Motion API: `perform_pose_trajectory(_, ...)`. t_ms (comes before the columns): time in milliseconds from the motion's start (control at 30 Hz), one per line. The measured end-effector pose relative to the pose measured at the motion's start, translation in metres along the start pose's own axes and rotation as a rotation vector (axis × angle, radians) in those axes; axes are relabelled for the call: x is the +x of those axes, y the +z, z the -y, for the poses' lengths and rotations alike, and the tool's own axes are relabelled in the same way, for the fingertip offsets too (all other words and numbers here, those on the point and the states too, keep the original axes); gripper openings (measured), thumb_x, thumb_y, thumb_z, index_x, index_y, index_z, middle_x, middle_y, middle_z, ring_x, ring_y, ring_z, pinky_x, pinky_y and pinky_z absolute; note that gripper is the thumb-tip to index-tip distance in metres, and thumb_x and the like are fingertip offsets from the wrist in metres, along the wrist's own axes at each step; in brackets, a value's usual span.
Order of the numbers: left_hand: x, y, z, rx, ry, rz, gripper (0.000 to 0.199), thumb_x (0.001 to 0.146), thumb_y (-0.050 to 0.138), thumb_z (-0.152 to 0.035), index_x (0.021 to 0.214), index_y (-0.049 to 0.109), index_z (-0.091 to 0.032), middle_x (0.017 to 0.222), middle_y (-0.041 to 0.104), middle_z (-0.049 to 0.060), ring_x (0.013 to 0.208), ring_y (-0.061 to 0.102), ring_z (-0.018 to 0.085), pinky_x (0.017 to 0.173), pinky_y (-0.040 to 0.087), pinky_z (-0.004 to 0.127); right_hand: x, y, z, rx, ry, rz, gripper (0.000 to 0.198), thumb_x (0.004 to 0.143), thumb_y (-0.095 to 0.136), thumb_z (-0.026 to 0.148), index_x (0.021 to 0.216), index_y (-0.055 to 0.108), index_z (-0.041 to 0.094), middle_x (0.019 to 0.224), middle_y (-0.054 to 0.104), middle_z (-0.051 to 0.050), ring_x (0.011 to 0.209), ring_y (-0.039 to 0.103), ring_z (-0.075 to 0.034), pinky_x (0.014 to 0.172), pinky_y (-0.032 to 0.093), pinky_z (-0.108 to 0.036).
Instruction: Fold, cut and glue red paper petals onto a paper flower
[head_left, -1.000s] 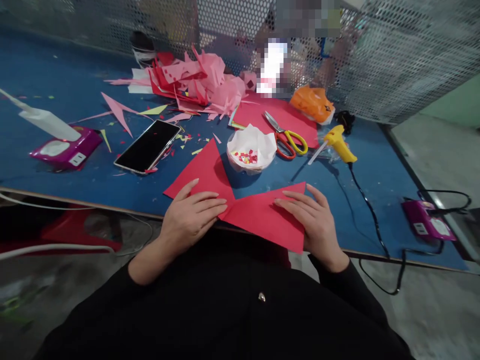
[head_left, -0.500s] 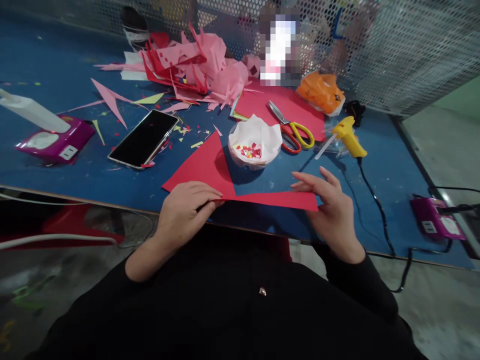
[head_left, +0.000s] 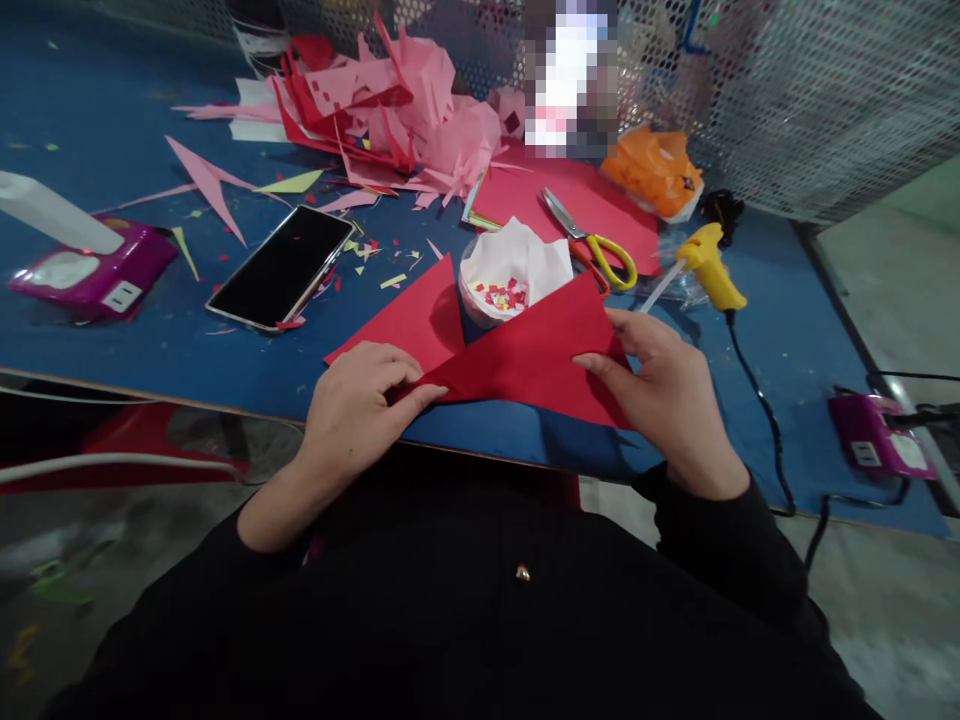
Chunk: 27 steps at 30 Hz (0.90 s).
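Observation:
A sheet of red paper (head_left: 529, 355) is bent at an angle between my hands, near the table's front edge. My left hand (head_left: 364, 405) pinches its narrow end, thumb on top. My right hand (head_left: 660, 385) grips the broad raised end, thumb on the near face and fingers behind. Another flat red piece (head_left: 420, 318) extends behind my left hand; whether it is part of the same sheet I cannot tell. Just beyond the paper, a clear bowl (head_left: 474, 305) lined with white tissue holds small red, pink and yellow paper bits, its lower right hidden by the raised sheet.
Scissors (head_left: 600, 250) lie on red sheets (head_left: 517, 195), with a yellow glue gun (head_left: 712, 268) to their right. A phone (head_left: 283, 268) and purple power strip (head_left: 97, 270) are at left. Pink scraps (head_left: 420, 110) heap at the back, before a perforated panel (head_left: 810, 110). An orange bag (head_left: 652, 170) sits behind the glue gun.
The right end of the red paper has swung up and turned its broad face toward me, now partly covering the bowl. My right hand has closed on it. My left hand keeps its hold.

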<state>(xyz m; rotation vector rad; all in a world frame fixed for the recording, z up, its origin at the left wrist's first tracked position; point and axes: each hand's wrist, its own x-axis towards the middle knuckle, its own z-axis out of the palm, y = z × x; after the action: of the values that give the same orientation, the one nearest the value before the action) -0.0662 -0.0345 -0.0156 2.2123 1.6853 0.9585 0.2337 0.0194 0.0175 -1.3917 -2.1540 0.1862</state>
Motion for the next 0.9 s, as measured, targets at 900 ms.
perform_pose_trajectory(900,0.006,-0.012,0.019,-0.135,0.074,0.144,0.025,0.091,0.065,-0.041,0.074,0.068,-0.023,0.082,0.071,0.002,0.082,0.065,0.021,0.073,0.047,0.035,0.075,0.018,-0.020,-0.247,-0.522,0.114,0.040,0.084,0.058,0.009,0.123,0.065,0.018,0.135,0.061,-0.017,0.108,0.065,-0.028,0.081,0.057,-0.042)
